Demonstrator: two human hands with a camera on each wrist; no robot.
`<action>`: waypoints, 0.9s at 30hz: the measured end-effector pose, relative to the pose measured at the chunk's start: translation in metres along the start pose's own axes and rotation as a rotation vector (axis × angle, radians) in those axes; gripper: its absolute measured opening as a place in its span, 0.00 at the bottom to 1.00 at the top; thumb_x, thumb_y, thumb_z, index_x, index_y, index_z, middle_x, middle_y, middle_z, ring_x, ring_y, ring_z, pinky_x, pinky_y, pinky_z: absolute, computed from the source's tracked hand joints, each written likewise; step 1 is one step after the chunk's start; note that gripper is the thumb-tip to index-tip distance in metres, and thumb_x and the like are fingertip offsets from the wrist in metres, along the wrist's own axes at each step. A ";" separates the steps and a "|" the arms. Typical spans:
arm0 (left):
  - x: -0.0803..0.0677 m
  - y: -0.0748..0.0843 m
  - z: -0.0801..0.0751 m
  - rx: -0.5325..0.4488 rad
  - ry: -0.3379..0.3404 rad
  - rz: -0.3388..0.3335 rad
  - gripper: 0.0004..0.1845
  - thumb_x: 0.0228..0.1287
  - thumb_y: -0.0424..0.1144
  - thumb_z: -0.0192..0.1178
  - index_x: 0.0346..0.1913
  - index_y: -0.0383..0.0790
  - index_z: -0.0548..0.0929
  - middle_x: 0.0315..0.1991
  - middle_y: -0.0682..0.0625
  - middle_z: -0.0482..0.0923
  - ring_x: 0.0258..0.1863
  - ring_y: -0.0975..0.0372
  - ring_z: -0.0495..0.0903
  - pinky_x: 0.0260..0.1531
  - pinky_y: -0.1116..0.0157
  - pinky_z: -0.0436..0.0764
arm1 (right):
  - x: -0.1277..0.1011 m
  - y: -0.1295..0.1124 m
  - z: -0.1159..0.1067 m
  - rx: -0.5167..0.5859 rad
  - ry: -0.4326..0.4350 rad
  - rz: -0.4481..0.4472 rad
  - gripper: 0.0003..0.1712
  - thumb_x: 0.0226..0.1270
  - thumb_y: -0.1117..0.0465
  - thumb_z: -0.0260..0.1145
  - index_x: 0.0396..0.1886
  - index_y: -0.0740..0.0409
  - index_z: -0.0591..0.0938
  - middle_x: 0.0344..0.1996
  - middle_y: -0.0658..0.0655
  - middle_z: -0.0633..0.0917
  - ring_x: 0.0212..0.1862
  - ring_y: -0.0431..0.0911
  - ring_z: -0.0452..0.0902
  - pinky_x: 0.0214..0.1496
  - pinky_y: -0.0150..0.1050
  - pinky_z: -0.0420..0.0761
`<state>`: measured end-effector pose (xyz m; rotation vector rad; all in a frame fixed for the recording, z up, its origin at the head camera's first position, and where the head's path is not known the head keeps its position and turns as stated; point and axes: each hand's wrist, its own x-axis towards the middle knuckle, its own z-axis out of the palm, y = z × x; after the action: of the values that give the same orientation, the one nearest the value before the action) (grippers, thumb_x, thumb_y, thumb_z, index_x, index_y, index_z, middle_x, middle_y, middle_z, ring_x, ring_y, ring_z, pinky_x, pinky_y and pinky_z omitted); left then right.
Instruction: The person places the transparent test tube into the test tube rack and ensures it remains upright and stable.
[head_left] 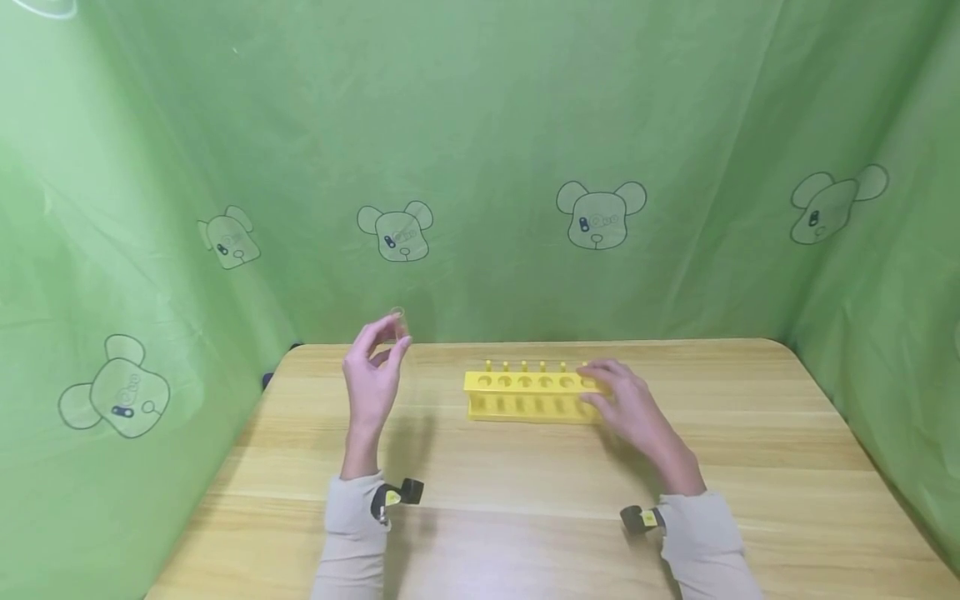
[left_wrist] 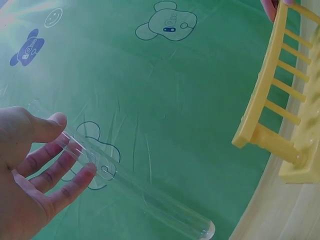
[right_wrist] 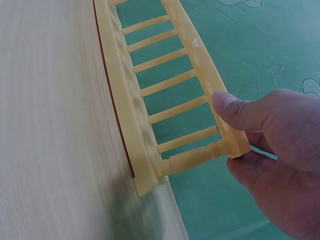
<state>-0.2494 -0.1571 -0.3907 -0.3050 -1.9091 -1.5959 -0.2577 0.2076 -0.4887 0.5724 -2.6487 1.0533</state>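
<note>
The left hand (head_left: 372,385) pinches a clear, slender, round-bottomed test tube (left_wrist: 155,195), raised left of a smooth yellow rack (head_left: 514,388) with round holes. The right hand (head_left: 633,412) grips the rack's right end above the wood-grained bench (head_left: 510,500).

- left sleeve (head_left: 351,533): long, pale grey, wrinkly
- right sleeve (head_left: 705,537): pale grey too
- left wrist (head_left: 362,454): black band (head_left: 377,503), little black box (head_left: 412,491), yellow sticker (head_left: 393,498)
- right wrist (head_left: 684,473): small black box (head_left: 633,520), yellow tag (head_left: 648,519)

A wood-grain table (head_left: 517,492) bears a yellow rack (head_left: 533,390).
</note>
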 end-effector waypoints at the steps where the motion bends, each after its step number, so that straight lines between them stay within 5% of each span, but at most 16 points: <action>1: 0.000 0.001 0.001 -0.003 -0.002 -0.002 0.19 0.62 0.18 0.65 0.57 0.24 0.81 0.47 0.30 0.81 0.48 0.44 0.82 0.45 0.70 0.87 | 0.000 0.000 0.000 0.001 0.003 -0.004 0.26 0.66 0.68 0.72 0.63 0.67 0.80 0.62 0.70 0.78 0.64 0.67 0.72 0.68 0.66 0.72; 14: 0.006 -0.021 0.010 -0.034 0.000 -0.001 0.20 0.62 0.21 0.68 0.58 0.31 0.83 0.47 0.36 0.83 0.48 0.49 0.84 0.47 0.66 0.88 | 0.001 0.000 0.000 0.001 -0.008 0.008 0.26 0.67 0.67 0.72 0.63 0.66 0.80 0.62 0.69 0.78 0.64 0.66 0.72 0.69 0.65 0.73; 27: 0.009 -0.013 0.019 -0.099 -0.019 0.037 0.20 0.62 0.24 0.69 0.58 0.34 0.84 0.46 0.39 0.84 0.47 0.50 0.85 0.48 0.61 0.88 | 0.000 -0.003 -0.001 0.002 -0.005 0.017 0.25 0.66 0.69 0.72 0.62 0.67 0.80 0.60 0.69 0.79 0.63 0.66 0.73 0.68 0.65 0.73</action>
<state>-0.2691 -0.1436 -0.3971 -0.3955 -1.8308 -1.6721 -0.2565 0.2058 -0.4864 0.5547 -2.6612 1.0609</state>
